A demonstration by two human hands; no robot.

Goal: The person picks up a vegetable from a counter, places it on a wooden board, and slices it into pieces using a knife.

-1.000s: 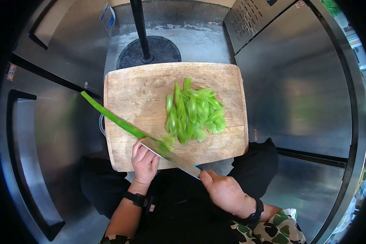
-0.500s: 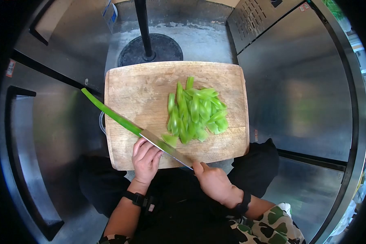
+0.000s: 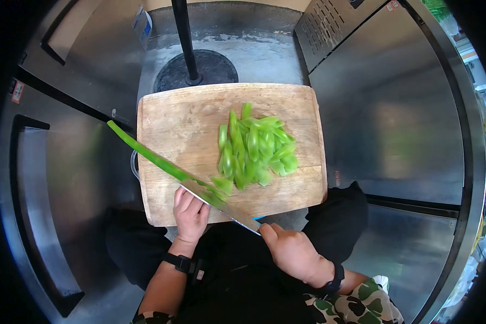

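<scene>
A long green vegetable stalk (image 3: 148,154), which looks like celery, lies slantwise over the left side of the wooden cutting board (image 3: 173,113), its far end sticking out past the edge. My left hand (image 3: 191,216) is closed at the stalk's near part, fingers curled and partly hidden by the blade. In my right hand (image 3: 294,251) is the handle of a kitchen knife (image 3: 237,213); its broad blade lies along the stalk, beside my left fingertips. A fresh slice (image 3: 221,185) is next to the blade. Several slanted green slices (image 3: 256,148) form a pile right of the board's middle.
The board rests across my lap, between my black-trousered knees (image 3: 337,213). Steel cabinets (image 3: 389,108) stand close on the right and left. Beyond the board is a black pole on a round base (image 3: 200,67).
The knife blade has tilted and come slightly nearer to me, with a cut piece beside it. My right hand has moved a little right and down. My left hand stays at the stalk.
</scene>
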